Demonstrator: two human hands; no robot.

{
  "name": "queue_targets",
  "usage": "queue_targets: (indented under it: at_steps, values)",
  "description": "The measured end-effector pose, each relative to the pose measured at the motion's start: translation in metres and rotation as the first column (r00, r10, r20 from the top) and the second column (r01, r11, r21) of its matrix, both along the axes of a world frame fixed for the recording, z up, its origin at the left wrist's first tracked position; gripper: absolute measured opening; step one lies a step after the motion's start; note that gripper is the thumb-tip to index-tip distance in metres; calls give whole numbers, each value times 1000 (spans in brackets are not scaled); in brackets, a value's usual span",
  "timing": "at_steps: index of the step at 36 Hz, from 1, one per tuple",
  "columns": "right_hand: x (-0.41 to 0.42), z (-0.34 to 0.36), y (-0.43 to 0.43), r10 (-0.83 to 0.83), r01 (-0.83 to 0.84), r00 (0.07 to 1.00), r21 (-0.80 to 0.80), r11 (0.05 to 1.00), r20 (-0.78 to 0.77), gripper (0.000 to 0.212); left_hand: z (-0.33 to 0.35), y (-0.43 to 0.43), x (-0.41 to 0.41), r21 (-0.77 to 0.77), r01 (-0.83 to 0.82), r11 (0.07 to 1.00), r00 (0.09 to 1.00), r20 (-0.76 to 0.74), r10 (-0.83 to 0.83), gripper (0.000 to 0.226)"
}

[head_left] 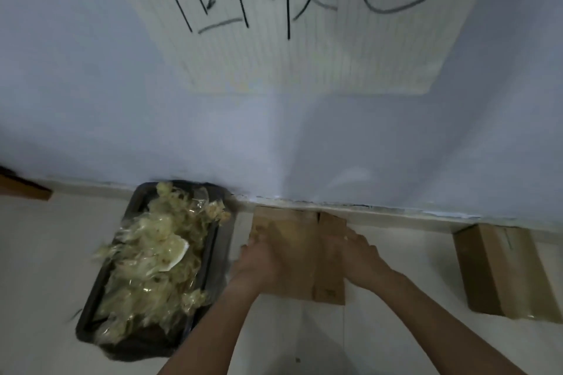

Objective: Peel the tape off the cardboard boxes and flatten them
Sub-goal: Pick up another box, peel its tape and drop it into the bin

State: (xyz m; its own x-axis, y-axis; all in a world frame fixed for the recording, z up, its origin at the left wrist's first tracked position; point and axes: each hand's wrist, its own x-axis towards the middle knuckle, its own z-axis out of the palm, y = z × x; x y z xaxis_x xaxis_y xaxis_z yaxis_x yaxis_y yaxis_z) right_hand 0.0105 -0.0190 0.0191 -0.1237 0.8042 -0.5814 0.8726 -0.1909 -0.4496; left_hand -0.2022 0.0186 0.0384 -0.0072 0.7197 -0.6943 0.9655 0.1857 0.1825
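A brown cardboard box (300,240) lies on the pale floor against the base of the wall, at the middle of the view. My left hand (259,265) is on its left side and my right hand (362,256) on its right side; both grip the box. A seam runs down its top right of centre. A second brown cardboard box (499,271) stands on the floor to the right, apart from my hands. The picture is blurred, so no tape on either box is clear.
A black bin (213,277) to the left is piled with crumpled clear and yellowish tape and plastic (158,262). A white sheet with black handwriting (283,18) hangs on the light wall. A brown object (24,189) shows at the far left edge.
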Motion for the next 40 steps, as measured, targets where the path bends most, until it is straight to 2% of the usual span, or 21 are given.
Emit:
queue_targets:
  at_steps: [8, 14, 19, 25, 33, 40]
  values:
    - [27, 153, -3, -65, 53, 992, 114, 992, 108, 63, 158, 1, 17, 285, 116, 952, 992, 23, -127, 46]
    - [36, 305, -4, -99, 54, 985, 290, 956, 143, 69, 303, -1, 32, 435, 147, 888, 987, -5, -160, 52]
    - [40, 433, -28, -169, 83, 975, 464, 882, 147, 87, 417, -18, 41, 559, 142, 817, 985, 3, -173, 53]
    - [48, 561, -69, -218, 81, 965, 620, 780, 147, 88, 540, -54, 58, 687, 128, 715, 978, 31, -205, 53]
    - [60, 659, -124, -275, 79, 949, 725, 684, 155, 85, 643, -109, 76, 795, 145, 589, 959, 34, -282, 55]
    - [68, 686, -157, -303, 96, 942, 749, 656, 144, 81, 669, -139, 80, 822, 137, 552, 952, 43, -302, 54]
